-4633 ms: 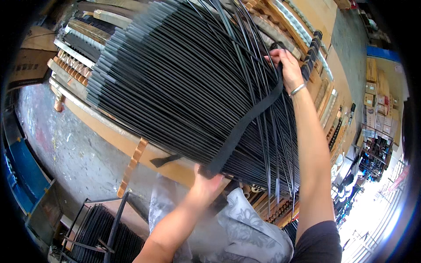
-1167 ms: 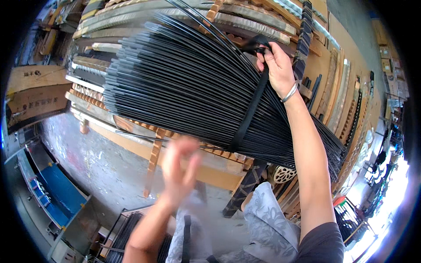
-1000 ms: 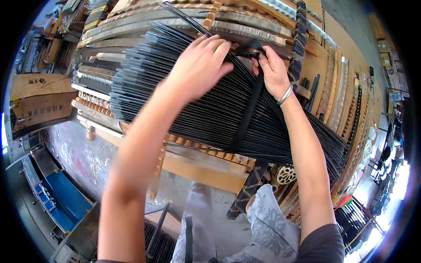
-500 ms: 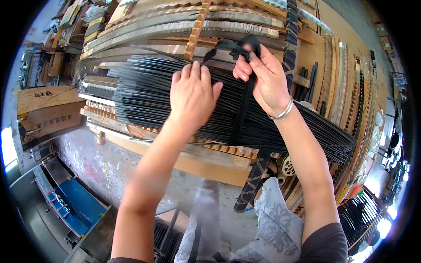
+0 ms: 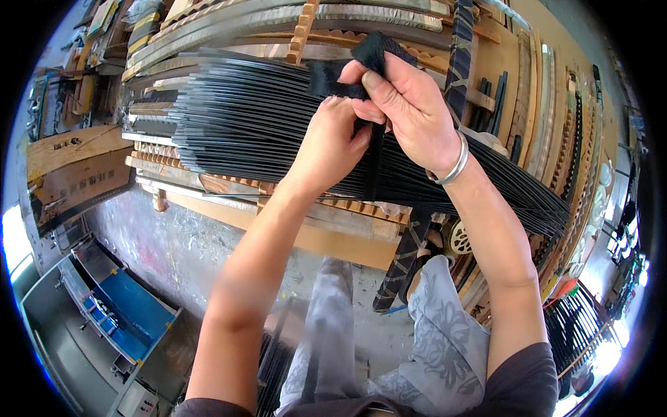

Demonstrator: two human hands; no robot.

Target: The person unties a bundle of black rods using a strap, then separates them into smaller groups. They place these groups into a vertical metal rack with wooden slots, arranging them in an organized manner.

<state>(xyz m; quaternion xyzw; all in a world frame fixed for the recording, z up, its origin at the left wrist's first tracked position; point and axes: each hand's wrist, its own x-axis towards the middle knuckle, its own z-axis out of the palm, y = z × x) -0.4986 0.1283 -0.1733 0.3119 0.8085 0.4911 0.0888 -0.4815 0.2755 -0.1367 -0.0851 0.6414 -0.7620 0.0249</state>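
Pinching black strap (image 5: pixel 372 50) with right hand (image 5: pixel 417 111) at far edge of left-to-right rod bundle (image 5: pixel 257 121); curling left hand (image 5: pixel 326 142) just beside, cannot tell around what.

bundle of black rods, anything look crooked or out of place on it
Mildly, yes. At the left side of the bundle of black rods, the ends are uneven and fanned out, while the black strap crosses it further right. One thin rod also strays below the lower edge.
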